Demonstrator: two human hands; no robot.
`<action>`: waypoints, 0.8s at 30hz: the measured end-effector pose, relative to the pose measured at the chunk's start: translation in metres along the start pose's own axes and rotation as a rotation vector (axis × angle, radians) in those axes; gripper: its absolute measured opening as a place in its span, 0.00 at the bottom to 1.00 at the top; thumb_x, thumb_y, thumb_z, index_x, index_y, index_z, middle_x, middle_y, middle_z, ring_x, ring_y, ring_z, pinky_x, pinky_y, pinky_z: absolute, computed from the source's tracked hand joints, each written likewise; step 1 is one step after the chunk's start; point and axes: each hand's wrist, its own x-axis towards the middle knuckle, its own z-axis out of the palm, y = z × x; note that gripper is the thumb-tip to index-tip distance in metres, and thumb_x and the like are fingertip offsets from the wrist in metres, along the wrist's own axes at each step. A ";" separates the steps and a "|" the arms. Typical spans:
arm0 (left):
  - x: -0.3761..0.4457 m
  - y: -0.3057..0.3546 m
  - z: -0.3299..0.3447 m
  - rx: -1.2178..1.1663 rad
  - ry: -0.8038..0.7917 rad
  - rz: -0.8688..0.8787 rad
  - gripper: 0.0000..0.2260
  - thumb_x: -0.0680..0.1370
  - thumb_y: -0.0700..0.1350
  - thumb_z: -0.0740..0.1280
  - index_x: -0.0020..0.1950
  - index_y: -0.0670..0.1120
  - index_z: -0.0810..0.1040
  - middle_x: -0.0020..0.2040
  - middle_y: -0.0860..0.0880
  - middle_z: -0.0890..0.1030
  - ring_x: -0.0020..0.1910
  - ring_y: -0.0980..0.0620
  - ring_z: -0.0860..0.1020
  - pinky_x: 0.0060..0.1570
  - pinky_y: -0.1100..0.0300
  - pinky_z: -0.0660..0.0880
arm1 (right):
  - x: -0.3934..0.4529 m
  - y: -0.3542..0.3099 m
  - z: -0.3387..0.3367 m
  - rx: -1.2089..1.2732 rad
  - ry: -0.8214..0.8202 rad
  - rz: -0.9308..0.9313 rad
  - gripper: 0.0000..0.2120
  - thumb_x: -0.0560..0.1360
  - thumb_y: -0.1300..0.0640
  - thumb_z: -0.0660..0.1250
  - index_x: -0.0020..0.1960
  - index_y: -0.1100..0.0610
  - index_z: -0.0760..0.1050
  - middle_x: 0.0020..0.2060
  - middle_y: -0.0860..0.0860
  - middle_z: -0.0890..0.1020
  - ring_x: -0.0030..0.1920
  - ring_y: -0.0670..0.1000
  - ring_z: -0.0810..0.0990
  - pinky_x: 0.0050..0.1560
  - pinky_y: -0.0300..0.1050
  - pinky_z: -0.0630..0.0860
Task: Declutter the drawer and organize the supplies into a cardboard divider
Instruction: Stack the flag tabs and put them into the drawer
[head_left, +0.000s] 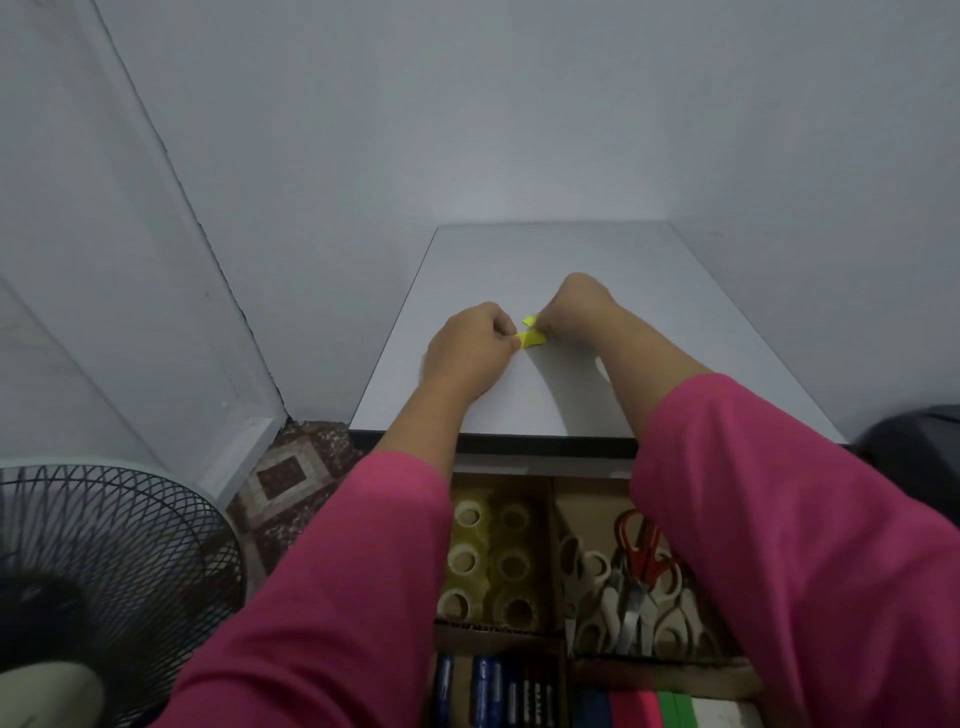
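Note:
On the white desk top (545, 260), my left hand (467, 348) and my right hand (569, 306) both pinch a small yellow piece of paper (532, 338) between them. Below the desk edge, the open drawer holds a cardboard divider (553, 519). One compartment has several tape rolls (488, 561). Another holds several scissors (634, 587), one with red handles. Nearer me lie blue markers (483, 686) and coloured sticky-note pads (649, 709). My pink sleeves cover parts of the drawer.
A black standing fan (104, 587) is at the lower left beside the desk. A patterned rug (291, 478) covers the floor. A dark object (914, 457) sits at the right edge. Walls close in behind and to the right of the desk.

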 end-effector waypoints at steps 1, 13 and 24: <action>0.000 -0.001 0.000 -0.011 -0.006 0.002 0.02 0.76 0.47 0.66 0.47 0.53 0.77 0.44 0.54 0.77 0.45 0.51 0.77 0.40 0.59 0.71 | -0.003 0.000 -0.004 -0.016 -0.003 -0.006 0.17 0.73 0.50 0.72 0.39 0.61 0.70 0.45 0.55 0.75 0.47 0.55 0.74 0.44 0.44 0.69; -0.011 0.004 -0.006 -0.033 -0.133 0.103 0.05 0.77 0.45 0.66 0.48 0.52 0.81 0.48 0.53 0.79 0.49 0.53 0.75 0.46 0.59 0.69 | -0.067 0.041 -0.036 -0.117 -0.013 -0.044 0.16 0.72 0.55 0.73 0.57 0.59 0.81 0.56 0.58 0.81 0.57 0.57 0.79 0.59 0.49 0.76; -0.130 0.039 -0.011 -0.370 -0.163 0.106 0.03 0.76 0.42 0.70 0.46 0.49 0.82 0.42 0.55 0.80 0.44 0.56 0.76 0.44 0.65 0.72 | -0.230 0.095 -0.038 0.017 -0.067 -0.070 0.05 0.75 0.54 0.69 0.50 0.53 0.80 0.43 0.51 0.82 0.44 0.50 0.81 0.44 0.45 0.78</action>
